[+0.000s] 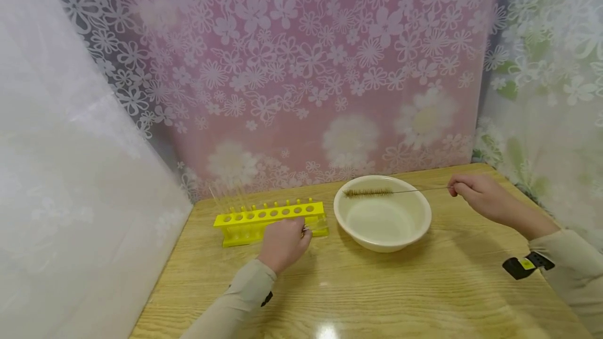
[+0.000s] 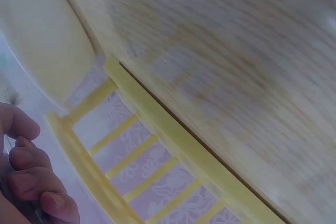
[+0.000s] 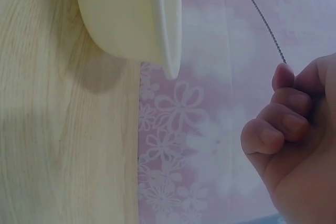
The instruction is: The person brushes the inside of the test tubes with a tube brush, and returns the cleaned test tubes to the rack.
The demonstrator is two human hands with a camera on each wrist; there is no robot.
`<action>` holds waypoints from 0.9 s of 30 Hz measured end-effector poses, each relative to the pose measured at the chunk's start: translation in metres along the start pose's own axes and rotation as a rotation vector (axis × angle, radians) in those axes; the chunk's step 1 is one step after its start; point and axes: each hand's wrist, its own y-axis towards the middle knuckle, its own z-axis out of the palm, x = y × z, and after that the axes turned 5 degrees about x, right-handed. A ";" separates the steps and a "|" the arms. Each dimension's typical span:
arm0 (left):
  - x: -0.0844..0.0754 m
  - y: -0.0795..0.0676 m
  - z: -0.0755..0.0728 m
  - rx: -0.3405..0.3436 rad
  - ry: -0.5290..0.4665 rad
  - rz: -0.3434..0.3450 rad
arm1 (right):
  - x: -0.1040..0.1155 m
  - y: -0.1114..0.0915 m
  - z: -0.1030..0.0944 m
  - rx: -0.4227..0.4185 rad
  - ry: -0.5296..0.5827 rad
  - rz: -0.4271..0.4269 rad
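My left hand (image 1: pixel 285 243) grips a clear test tube (image 1: pixel 316 224) in front of the yellow test tube rack (image 1: pixel 245 222). In the left wrist view the fingers (image 2: pixel 34 182) curl round glassy material, mostly hidden by the hand. Several clear test tubes (image 1: pixel 222 198) stand in the rack's left end. On the right, my right hand (image 1: pixel 480 198) pinches the thin twisted wire handle (image 3: pixel 262 19) of a test tube brush. The brown bristles (image 1: pixel 369 192) hang level above the far part of a cream basin (image 1: pixel 383 245).
The rack and basin stand side by side on a wood-grain table (image 1: pixel 377 297). A pink flowered curtain (image 1: pixel 306 67) rises behind the table. Pale sheets hang at the left and right sides. A dark strap (image 1: pixel 527 264) sits at the right wrist.
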 end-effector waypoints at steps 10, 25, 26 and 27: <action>-0.020 0.017 -0.002 -0.007 0.061 0.028 | -0.006 -0.010 -0.001 -0.010 -0.002 0.016; -0.031 0.037 -0.001 0.031 0.131 0.020 | -0.011 -0.019 -0.003 -0.008 0.000 0.036; -0.032 0.038 -0.001 0.031 0.138 0.025 | -0.011 -0.020 -0.003 -0.008 0.000 0.043; -0.033 0.039 -0.001 0.033 0.146 0.029 | -0.011 -0.020 -0.003 -0.007 -0.001 0.043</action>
